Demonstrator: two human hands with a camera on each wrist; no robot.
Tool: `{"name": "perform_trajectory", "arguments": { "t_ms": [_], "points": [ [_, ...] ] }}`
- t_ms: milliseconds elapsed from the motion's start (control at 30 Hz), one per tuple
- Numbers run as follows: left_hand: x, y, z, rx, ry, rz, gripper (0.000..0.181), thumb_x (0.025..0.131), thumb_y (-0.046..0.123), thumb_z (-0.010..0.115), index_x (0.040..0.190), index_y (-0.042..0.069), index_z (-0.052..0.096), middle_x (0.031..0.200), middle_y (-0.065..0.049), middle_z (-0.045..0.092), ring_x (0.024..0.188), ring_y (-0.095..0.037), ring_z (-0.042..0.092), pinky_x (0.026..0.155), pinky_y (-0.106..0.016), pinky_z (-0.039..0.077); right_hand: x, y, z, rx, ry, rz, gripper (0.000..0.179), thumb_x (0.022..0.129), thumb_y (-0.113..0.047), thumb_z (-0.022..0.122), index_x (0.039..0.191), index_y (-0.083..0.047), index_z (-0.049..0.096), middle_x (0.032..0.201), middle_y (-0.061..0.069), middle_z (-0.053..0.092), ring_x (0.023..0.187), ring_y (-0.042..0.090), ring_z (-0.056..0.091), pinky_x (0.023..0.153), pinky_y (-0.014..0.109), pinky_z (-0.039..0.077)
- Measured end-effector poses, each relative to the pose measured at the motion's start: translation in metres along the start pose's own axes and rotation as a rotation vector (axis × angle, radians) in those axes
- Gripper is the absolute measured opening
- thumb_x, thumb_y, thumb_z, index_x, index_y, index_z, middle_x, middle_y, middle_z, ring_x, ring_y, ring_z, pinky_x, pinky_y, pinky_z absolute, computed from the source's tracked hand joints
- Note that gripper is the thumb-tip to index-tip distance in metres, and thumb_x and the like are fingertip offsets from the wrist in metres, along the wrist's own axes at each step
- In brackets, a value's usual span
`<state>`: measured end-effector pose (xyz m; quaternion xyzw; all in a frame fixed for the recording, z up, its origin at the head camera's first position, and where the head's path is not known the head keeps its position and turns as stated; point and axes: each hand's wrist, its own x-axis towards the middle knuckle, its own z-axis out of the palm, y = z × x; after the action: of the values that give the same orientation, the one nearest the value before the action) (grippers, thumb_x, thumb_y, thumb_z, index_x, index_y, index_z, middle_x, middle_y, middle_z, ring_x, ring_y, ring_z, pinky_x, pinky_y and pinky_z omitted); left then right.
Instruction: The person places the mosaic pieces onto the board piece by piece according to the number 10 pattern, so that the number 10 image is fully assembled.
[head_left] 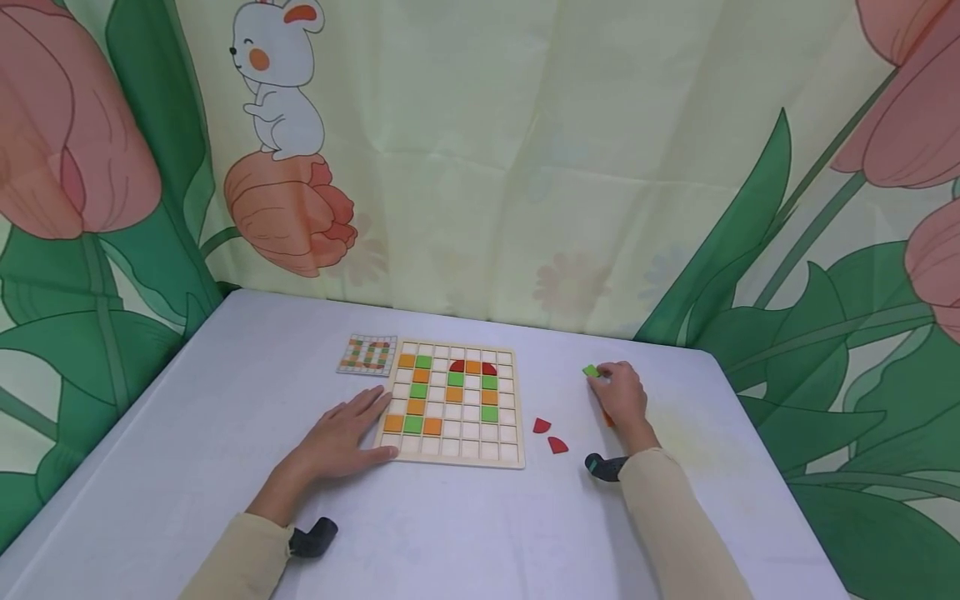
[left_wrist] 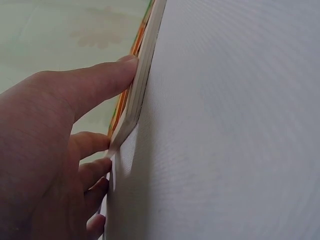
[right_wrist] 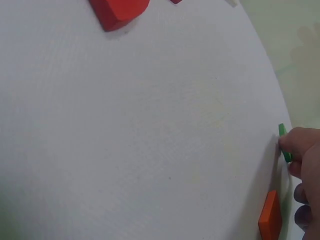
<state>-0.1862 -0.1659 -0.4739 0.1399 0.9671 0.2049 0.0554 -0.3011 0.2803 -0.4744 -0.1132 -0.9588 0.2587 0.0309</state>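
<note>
A square wooden grid board (head_left: 457,463) lies on the table with orange, green and dark red tiles in some cells. My left hand (head_left: 339,442) rests along its left side, fingers stretched out, thumb at the near left corner. In the left wrist view the thumb and fingertips touch the board's edge (left_wrist: 142,75). Right of the board, my right hand (head_left: 624,398) pinches a green tile (right_wrist: 282,131) between thumb and fingers, close over the table. An orange tile (right_wrist: 270,216) lies beneath that hand, partly hidden by it in the head view.
Two red quarter-round tiles (head_left: 557,445) lie between the board and my right hand. A small pattern card (head_left: 343,367) lies at the board's far left corner. Behind the white table (head_left: 450,542) hangs a printed curtain (head_left: 465,208).
</note>
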Motion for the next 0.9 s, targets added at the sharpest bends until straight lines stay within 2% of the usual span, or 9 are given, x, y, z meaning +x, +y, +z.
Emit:
{"name": "perform_trajectory", "arguments": {
  "t_ms": [233,333,567,900],
  "points": [
    [0.0,0.002,0.0,0.002,0.003,0.003,0.087,0.085,0.056,0.064,0.152,0.01,0.031,0.16,-0.013,0.025,0.146,-0.037,0.026,0.116,-0.06,0.024,-0.004,-0.003,-0.001,0.011,-0.009,-0.01,0.037,0.09,-0.024,0.065,0.119,-0.001,0.065,0.121,0.019,0.056,0.112,0.034,0.052,0.098,0.05,0.046],
    [0.0,0.002,-0.001,0.006,0.01,0.005,0.087,0.085,0.055,0.064,0.152,0.011,0.031,0.16,-0.014,0.025,0.146,-0.037,0.026,0.115,-0.06,0.024,-0.009,-0.008,0.001,0.025,-0.018,-0.046,0.035,0.089,-0.024,0.066,0.117,-0.001,0.066,0.12,0.018,0.058,0.112,0.033,0.053,0.098,0.05,0.046],
    [-0.002,0.002,-0.001,0.006,0.014,0.009,0.087,0.084,0.055,0.065,0.152,0.011,0.032,0.159,-0.014,0.026,0.145,-0.038,0.027,0.115,-0.061,0.025,-0.023,-0.034,0.006,0.051,-0.017,-0.17,0.033,0.087,-0.026,0.068,0.113,-0.006,0.068,0.116,0.012,0.062,0.107,0.03,0.056,0.091,0.045,0.05],
    [-0.002,0.003,-0.004,-0.006,-0.003,0.001,0.088,0.085,0.055,0.064,0.152,0.011,0.03,0.16,-0.014,0.025,0.146,-0.038,0.025,0.115,-0.061,0.023,-0.054,-0.072,0.016,0.067,-0.057,-0.29,0.026,0.084,-0.023,0.069,0.108,-0.012,0.071,0.112,0.005,0.066,0.097,0.024,0.057,0.083,0.037,0.054]
  ]
}}
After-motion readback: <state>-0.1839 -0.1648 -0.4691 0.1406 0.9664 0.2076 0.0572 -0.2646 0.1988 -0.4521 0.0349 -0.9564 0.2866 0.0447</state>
